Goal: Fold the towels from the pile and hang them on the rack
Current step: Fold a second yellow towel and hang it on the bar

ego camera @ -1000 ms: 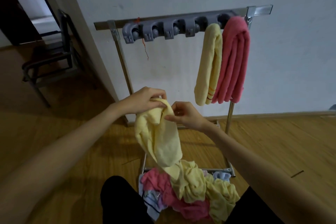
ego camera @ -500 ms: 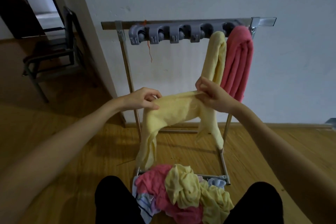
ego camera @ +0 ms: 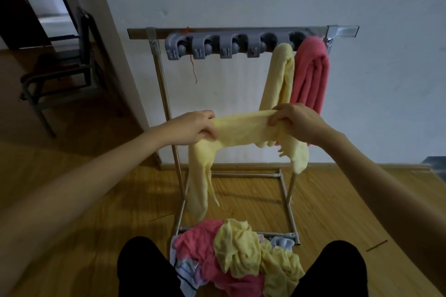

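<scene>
The hands have drawn farther apart — left hand point(ego camera: 193, 128) and right hand point(ego camera: 295, 123) each grip the yellow towel point(ego camera: 243, 129), stretching it flat for folding, above the pile point(ego camera: 236, 255) before the rack point(ego camera: 229, 32).

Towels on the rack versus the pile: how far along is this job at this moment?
Done: a folded yellow towel and a folded pink towel hang from the rack, at its right end. In hand: the left hand and right hand grip a third yellow towel stretched between them, not yet folded. Left: a crumpled pile of pink, yellow and pale towels on the floor, and four free clips.
</scene>
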Motion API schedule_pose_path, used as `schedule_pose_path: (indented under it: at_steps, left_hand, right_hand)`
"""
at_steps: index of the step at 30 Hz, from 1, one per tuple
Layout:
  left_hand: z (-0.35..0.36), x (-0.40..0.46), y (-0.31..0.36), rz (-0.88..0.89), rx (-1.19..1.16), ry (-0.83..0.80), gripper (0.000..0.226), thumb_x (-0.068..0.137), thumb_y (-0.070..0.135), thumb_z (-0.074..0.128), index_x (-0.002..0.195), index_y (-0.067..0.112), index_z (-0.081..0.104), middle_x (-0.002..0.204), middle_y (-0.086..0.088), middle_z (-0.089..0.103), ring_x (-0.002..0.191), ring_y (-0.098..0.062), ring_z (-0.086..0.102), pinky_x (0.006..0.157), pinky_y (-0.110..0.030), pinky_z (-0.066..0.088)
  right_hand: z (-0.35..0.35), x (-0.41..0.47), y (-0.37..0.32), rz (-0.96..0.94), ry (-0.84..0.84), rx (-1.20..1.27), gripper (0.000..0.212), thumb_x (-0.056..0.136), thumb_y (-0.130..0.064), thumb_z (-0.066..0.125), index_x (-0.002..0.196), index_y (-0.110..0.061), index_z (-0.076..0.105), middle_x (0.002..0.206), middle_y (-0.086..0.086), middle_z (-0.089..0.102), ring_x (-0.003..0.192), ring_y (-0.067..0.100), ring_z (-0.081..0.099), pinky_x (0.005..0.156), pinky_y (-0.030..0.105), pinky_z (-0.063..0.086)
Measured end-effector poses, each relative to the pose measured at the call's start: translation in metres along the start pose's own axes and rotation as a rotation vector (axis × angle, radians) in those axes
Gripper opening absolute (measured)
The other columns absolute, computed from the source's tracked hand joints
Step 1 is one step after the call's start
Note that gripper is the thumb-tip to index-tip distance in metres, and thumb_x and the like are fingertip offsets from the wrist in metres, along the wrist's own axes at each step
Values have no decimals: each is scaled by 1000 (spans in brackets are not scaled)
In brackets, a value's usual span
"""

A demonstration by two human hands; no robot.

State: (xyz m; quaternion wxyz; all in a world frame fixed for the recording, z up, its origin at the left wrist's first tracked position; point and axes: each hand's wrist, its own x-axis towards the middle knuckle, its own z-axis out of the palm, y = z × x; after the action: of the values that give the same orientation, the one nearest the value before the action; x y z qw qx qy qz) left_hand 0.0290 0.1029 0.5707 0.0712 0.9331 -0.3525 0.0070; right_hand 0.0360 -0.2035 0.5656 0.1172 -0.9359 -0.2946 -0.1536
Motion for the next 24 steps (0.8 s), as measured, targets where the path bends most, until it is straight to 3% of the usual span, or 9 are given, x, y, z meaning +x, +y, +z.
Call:
schedule_pose_path:
  at_steps: [3, 6, 9, 12, 15, 19, 22, 24]
  left_hand:
    - [-8, 15, 1, -73, 68, 67, 35, 95, 15, 52, 126, 29, 60, 96, 5, 46, 81, -8, 47, 63, -16, 35]
    - [-23, 31, 8, -133, 157, 220, 49, 95, 9, 45, 138, 33, 46, 96, -2, 48, 78, -16, 50, 65, -28, 43]
    - [-43, 52, 21, -174, 235, 405, 49, 92, 2, 43, 136, 24, 48, 95, -8, 46, 73, -25, 51, 62, -39, 47]
    - [-68, 73, 34, -225, 287, 525, 48, 88, -1, 45, 132, 18, 48, 101, -11, 44, 75, -31, 51, 58, -41, 45]
    - [-92, 91, 40, -228, 307, 594, 43, 85, -3, 46, 124, 14, 52, 103, -13, 42, 73, -33, 51, 53, -39, 40]
    - [-117, 114, 51, -235, 290, 620, 32, 83, -2, 51, 113, 7, 54, 100, -12, 40, 68, -28, 48, 55, -39, 37]
    - [-125, 128, 58, -254, 275, 594, 31, 81, -2, 52, 110, 6, 53, 95, -9, 35, 71, -29, 47, 59, -39, 36]
    - [-128, 137, 59, -256, 262, 574, 30, 79, -3, 51, 108, 7, 53, 94, -8, 34, 75, -33, 52, 60, -41, 39]
  right_hand:
    - [-11, -2, 8, 8, 41, -88, 36, 87, -4, 51, 109, -27, 68, 123, 1, 61, 104, 24, 59, 72, 35, 52]
    - [-33, 0, 15, 87, 71, -104, 32, 90, -32, 44, 115, -26, 63, 117, 5, 60, 94, 27, 58, 71, 37, 51]
    - [-54, 7, 19, 59, 142, -247, 30, 90, -15, 57, 119, -18, 62, 119, 9, 59, 93, 30, 56, 64, 36, 45]
    - [-74, 21, 23, 155, 258, -241, 35, 89, -4, 49, 120, -15, 62, 120, 9, 57, 89, 27, 54, 61, 31, 35]
    - [-88, 35, 23, 236, 437, -117, 32, 87, -6, 47, 112, -12, 66, 122, 8, 57, 94, 31, 58, 62, 34, 42]
    - [-97, 53, 23, 261, 571, -49, 30, 82, -4, 53, 110, -10, 64, 112, 11, 57, 86, 34, 59, 61, 40, 49]
    - [-99, 64, 29, 312, 546, -43, 47, 79, 4, 46, 119, -15, 58, 120, 9, 51, 86, 33, 57, 57, 34, 40]
    - [-98, 69, 34, 322, 511, -10, 61, 75, 7, 43, 128, -22, 52, 121, 7, 50, 90, 31, 56, 58, 36, 43]
